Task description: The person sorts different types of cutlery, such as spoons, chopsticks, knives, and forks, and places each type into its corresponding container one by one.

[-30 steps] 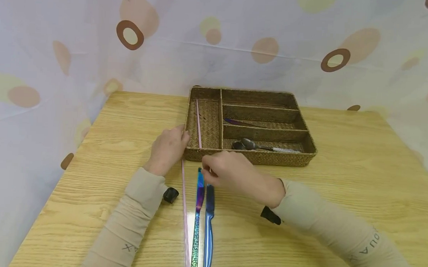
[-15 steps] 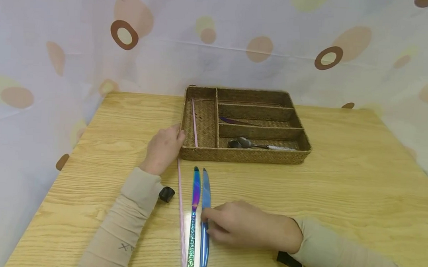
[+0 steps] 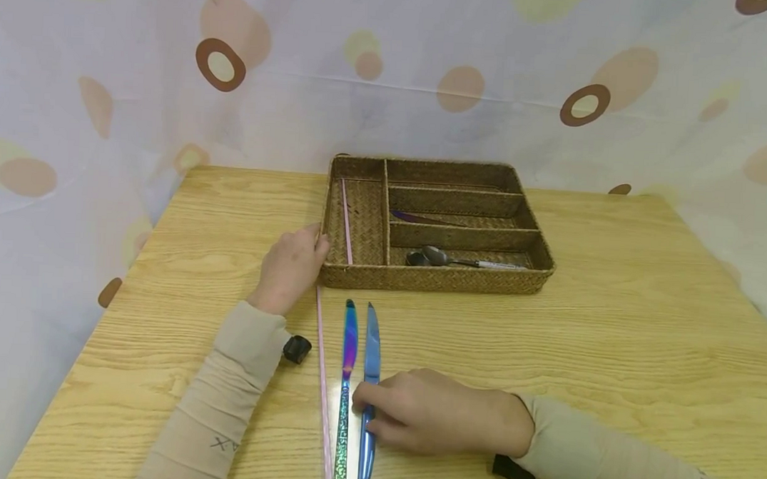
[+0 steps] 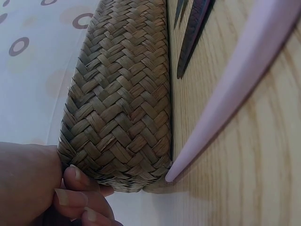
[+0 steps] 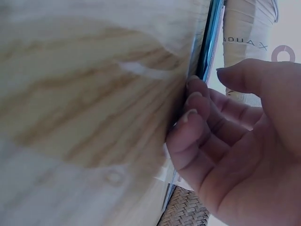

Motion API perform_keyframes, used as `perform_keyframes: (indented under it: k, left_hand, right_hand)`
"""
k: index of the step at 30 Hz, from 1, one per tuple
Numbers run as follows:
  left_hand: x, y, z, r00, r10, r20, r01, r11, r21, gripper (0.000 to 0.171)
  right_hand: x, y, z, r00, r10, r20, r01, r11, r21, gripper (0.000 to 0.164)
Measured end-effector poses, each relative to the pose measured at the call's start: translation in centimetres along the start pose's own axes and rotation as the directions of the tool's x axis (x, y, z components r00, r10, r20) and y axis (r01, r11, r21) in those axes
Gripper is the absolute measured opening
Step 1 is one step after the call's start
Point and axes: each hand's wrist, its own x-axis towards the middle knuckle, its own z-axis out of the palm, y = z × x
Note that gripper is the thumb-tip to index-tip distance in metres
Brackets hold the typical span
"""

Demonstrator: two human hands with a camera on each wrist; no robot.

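My left hand (image 3: 290,267) holds the left wall of a woven cutlery tray (image 3: 433,280) near its front corner; in the left wrist view its fingers (image 4: 77,198) curl at the corner. My right hand (image 3: 427,409) reaches across the handle of a shiny blue table knife (image 3: 371,353), fingers low at the table. In the right wrist view the thumb (image 5: 244,75) stands well apart from those fingertips. A rainbow-coloured knife (image 3: 344,409) with a patterned handle lies just left of the blue one. Further left lies a tapered pink chopstick (image 3: 322,380), its far end by the tray corner.
Inside the tray's left compartment lies another pink chopstick (image 3: 347,223). The middle right compartment contains a dark purple-bladed knife (image 3: 416,218). Spoons (image 3: 435,256) lie in the front one. A patterned cloth (image 3: 470,29) hangs behind the wooden table (image 3: 611,314).
My right hand has come from the knife tips near the tray back to the blue knife's handle. The blue knife has shifted slightly right at its tip. My left hand stays on the tray.
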Motion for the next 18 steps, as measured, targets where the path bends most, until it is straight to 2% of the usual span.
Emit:
perform_keyframes:
  k: [2, 5, 9, 13, 18]
  left_hand:
    - [0.0, 0.0, 0.0, 1.000, 0.004, 0.001, -0.004, 1.000, -0.001, 0.045]
    - [0.1, -0.1, 0.0, 1.000, 0.006, 0.000, -0.006, 1.000, -0.003, 0.044]
    - [0.1, 0.0, 0.0, 1.000, 0.004, -0.002, -0.004, 1.000, 0.003, 0.044]
    - [0.1, 0.0, 0.1, 1.000, 0.001, 0.004, -0.001, 1.000, 0.007, 0.046]
    - [0.1, 0.0, 0.0, 1.000, -0.007, 0.012, 0.007, 1.000, 0.002, 0.047]
  right_hand:
    - [0.0, 0.0, -0.1, 0.999, 0.040, 0.019, -0.040, 0.999, 0.010, 0.003]
    - [-0.1, -0.1, -0.2, 0.994, 0.104, 0.039, -0.104, 0.995, 0.004, 0.012]
    - [-0.4, -0.3, -0.3, 0.986, 0.165, 0.027, -0.164, 0.986, -0.030, 0.023]
    - [-0.9, -0.5, -0.3, 0.980, 0.201, 0.005, -0.200, 0.978, -0.053, 0.027]
    - [-1.5, -0.8, -0.2, 0.974, 0.226, -0.030, -0.228, 0.969, -0.097, 0.024]
